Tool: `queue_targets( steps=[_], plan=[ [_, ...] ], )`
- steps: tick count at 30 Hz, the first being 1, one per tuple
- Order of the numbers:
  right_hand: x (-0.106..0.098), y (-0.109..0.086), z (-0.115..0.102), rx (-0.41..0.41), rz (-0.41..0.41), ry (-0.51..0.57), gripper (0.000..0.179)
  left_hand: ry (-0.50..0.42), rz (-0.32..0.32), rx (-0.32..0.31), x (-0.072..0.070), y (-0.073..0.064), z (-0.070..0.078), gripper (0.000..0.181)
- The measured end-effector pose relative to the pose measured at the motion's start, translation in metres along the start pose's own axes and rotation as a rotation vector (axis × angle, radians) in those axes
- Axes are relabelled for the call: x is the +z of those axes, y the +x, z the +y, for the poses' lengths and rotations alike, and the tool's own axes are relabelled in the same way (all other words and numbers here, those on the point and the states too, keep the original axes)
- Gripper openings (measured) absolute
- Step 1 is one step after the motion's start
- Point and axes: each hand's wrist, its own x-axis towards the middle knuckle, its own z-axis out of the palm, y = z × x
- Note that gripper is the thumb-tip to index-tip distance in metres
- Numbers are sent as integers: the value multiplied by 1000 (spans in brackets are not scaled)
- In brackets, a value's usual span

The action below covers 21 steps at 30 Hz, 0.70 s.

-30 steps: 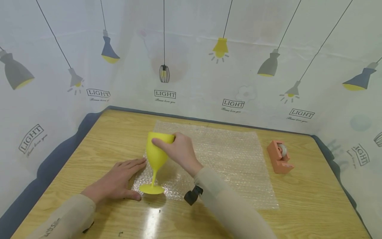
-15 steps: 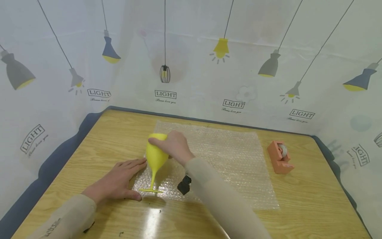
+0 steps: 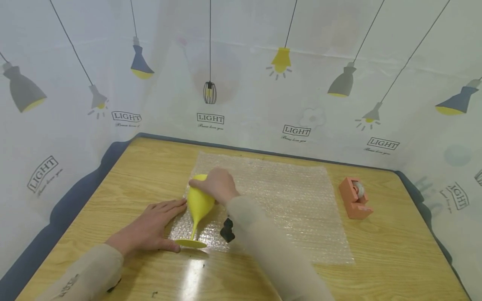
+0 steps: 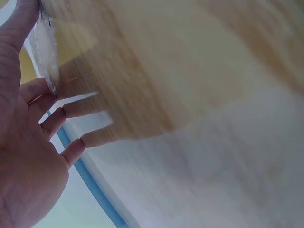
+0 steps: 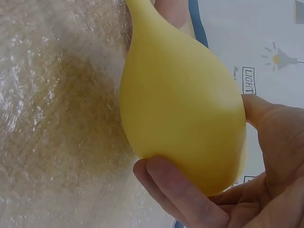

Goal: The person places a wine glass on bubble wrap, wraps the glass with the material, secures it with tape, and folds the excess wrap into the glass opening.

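A yellow goblet [image 3: 199, 205] tilts over the left part of a bubble wrap sheet [image 3: 290, 209], its round foot toward me. My right hand [image 3: 217, 184] grips the bowl near its rim; in the right wrist view the fingers [image 5: 178, 190] curl round the bowl and the thumb lies on the opposite side. My left hand [image 3: 150, 228] rests flat with spread fingers at the left edge of the bubble wrap, beside the goblet's foot. In the left wrist view, the fingertips of the left hand [image 4: 33, 156] meet the tabletop and the sheet's edge.
An orange tape dispenser [image 3: 355, 198] with a roll of tape stands right of the bubble wrap. The wooden table [image 3: 391, 242] is bordered at the back and sides by a white curtain [image 3: 248, 96] printed with lamps. Small dark specks lie near the front.
My right hand has moved slightly left and toward me with the goblet, which has tilted and lowered a little. The left hand has stayed in place.
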Motion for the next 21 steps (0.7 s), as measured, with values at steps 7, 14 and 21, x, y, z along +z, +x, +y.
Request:
queue_targets(
  steps=[7,14,21],
  plan=[
    [9,2,-3,-46,43,-89,50,16,12,-2,2,1,-1,121],
    [13,4,-10,-56,78,-177,51,18,10,-14,1,1,1,122],
    [18,7,-13,-67,96,-233,51,23,10,-10,1,1,0,121]
  ],
)
